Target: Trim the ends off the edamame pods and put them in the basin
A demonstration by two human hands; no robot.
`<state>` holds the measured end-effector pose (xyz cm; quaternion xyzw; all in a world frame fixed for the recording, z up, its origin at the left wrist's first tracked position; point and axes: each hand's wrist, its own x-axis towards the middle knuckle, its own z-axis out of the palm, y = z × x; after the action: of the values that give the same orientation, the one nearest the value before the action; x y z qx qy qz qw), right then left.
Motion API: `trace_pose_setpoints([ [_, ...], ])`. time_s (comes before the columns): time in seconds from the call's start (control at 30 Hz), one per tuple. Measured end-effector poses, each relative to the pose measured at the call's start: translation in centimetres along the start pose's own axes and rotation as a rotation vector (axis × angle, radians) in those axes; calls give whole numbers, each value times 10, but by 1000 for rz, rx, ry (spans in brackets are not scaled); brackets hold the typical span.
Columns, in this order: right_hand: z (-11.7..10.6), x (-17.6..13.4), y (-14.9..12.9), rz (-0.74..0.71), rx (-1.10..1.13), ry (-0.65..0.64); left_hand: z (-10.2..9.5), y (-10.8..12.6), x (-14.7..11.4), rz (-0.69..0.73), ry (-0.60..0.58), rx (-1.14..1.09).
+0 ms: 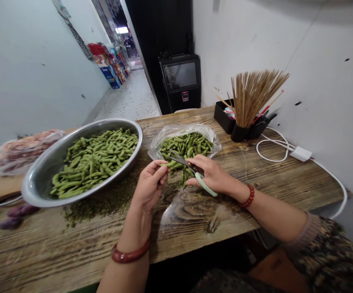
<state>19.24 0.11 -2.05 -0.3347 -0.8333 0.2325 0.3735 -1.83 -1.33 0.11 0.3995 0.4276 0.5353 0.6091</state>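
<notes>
Between the thumb and fingers of my left hand (152, 181) is a green edamame pod (172, 165). My right hand (211, 175) grips scissors (201, 182) with pale green handles, their blades parted around or beside the pod; exactly where they meet it I cannot tell. Just beyond both hands lies a clear plastic bag (214, 136), its mouth spread wide, full of pods, a few spilling out at the front. Left of my hands stands a large metal basin (31, 189) holding many more pods.
Small green trimmings (87, 209) litter the wooden table (176, 236) below the basin. A bag of pinkish food (26, 150) sits at the left. Back right are a black holder (240, 133) of wooden skewers (252, 97) and a white cable (332, 175) with its adapter.
</notes>
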Motion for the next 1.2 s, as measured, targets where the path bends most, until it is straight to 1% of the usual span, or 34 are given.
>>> trace_pose_setpoints([
  [0.17, -1, -2, -1, -22, -48, -32, -1, -1, 0, 14, -17, -26],
  [0.67, -1, -3, -3, -54, -60, -28, 1, -2, 0, 26, -23, 3],
  [1.07, -3, -1, -8, -59, -8, -39, 1, -3, -1, 50, -3, 14],
  [1.2, -3, -1, -7, -58, 9, -39, 1, -3, -1, 40, -21, -6],
])
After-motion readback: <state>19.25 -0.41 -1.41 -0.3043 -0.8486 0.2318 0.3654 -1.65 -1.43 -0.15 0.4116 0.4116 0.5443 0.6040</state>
